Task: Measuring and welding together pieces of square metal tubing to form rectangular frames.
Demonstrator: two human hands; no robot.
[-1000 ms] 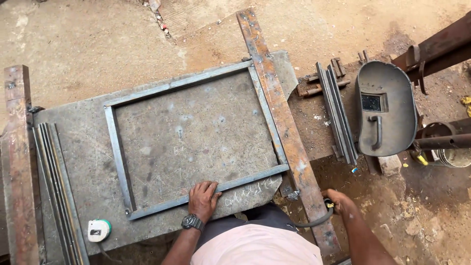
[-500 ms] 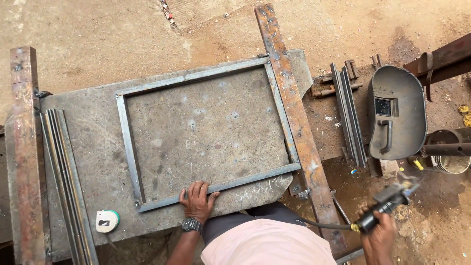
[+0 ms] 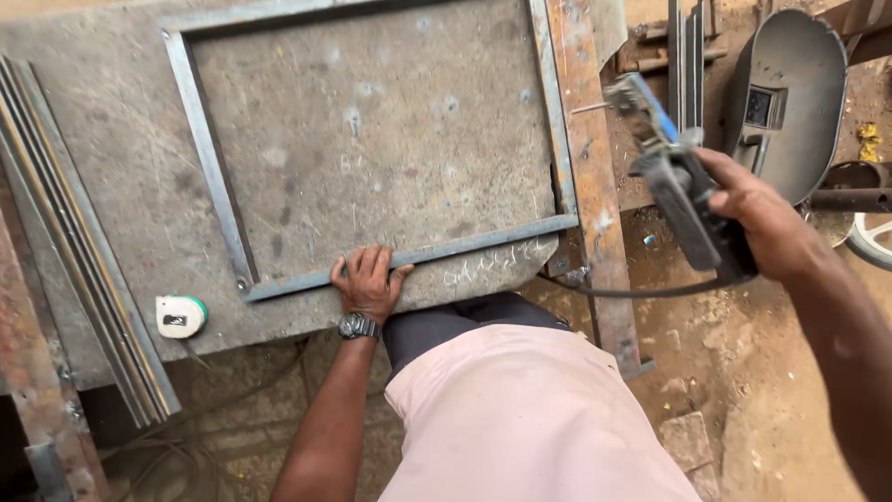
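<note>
Lower centre, the left hand [image 3: 369, 284] presses flat on the grey rectangular steel frame [image 3: 409, 257]; at right, the right hand [image 3: 767, 223] grips a dark welding electrode holder [image 3: 683, 191].

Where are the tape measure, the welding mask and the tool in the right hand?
tape measure [image 3: 180, 316], head view, middle of its white case.
welding mask [image 3: 790, 102], head view, grey shell beside the window.
electrode holder [image 3: 683, 200], head view, dark grip body above the right hand [image 3: 767, 223].
</note>
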